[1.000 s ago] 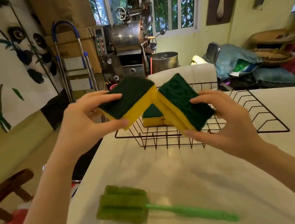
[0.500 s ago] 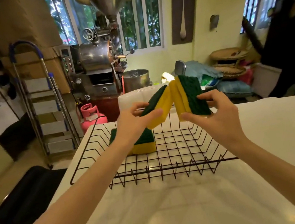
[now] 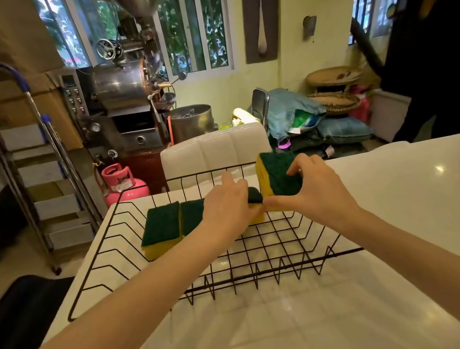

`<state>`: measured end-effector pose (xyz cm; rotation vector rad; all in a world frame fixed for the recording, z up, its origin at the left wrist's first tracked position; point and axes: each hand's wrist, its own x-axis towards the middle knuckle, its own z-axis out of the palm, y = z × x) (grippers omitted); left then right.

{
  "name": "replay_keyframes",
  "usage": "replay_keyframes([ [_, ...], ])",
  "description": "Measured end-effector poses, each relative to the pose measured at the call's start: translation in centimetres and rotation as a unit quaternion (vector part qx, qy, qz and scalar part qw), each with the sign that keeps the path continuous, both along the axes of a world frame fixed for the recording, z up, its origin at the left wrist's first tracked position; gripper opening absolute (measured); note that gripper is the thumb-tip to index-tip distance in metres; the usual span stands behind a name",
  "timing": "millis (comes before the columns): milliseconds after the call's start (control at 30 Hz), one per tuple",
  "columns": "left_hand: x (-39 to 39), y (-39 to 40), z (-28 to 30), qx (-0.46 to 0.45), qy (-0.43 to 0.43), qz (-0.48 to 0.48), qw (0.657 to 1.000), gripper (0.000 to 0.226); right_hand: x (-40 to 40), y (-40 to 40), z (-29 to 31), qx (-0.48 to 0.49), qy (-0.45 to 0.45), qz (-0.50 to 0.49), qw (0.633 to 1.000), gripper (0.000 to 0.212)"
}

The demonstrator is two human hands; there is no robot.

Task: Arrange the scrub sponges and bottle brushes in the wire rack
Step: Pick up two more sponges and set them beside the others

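Note:
A black wire rack (image 3: 95,257) stands on the white table (image 3: 405,209). One green-and-yellow scrub sponge (image 3: 161,228) lies flat in the rack's left part, green side up. A second sponge (image 3: 193,215) lies right beside it, touching it, and my left hand (image 3: 227,207) rests on top and grips it. My right hand (image 3: 313,189) holds a third sponge (image 3: 279,176) upright on its edge, just right of the second one, over the rack's far side. No bottle brush is in view.
A white padded chair (image 3: 213,150) stands behind the table's far edge. A pink gas cylinder (image 3: 121,180), a step ladder (image 3: 29,161) and a metal machine (image 3: 121,86) stand beyond on the left. A person in dark clothes (image 3: 437,62) stands at the right.
Both hands have come down from above the rack. The left hand's sponge now lies flat beside the first one. The right hand's sponge has dropped to the rack, still upright.

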<state>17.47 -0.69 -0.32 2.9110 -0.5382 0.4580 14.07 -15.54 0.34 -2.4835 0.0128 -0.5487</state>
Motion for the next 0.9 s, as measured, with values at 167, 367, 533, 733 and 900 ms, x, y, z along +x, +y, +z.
replay_keyframes([
  [167, 0.3, -0.1, -0.5, 0.075, -0.015, -0.008, 0.997, 0.050, 0.2, 0.6, 0.4, -0.060, 0.067, 0.017, 0.996, 0.072],
  [367, 0.8, 0.5, -0.6, 0.163, -0.020, 0.005, 0.986, 0.060, 0.8, 1.1, 1.1, -0.148, 0.129, 0.032, 0.980, 0.071],
  [533, 0.3, 0.2, -0.6, 0.207, -0.020, 0.027, 0.978, 0.057, 1.5, 1.9, 0.8, -0.176, 0.146, 0.035, 0.973, 0.070],
  [733, 0.9, 0.6, -1.1, 0.188, -0.010, 0.007, 0.982, 0.059, 2.8, 2.6, 0.0, -0.178, 0.198, 0.023, 0.964, 0.066],
  [900, 1.2, 1.4, -0.8, 0.186, 0.025, -0.022, 0.982, 0.047, 3.1, 2.3, -0.5, -0.135, 0.237, 0.044, 0.961, 0.074],
])
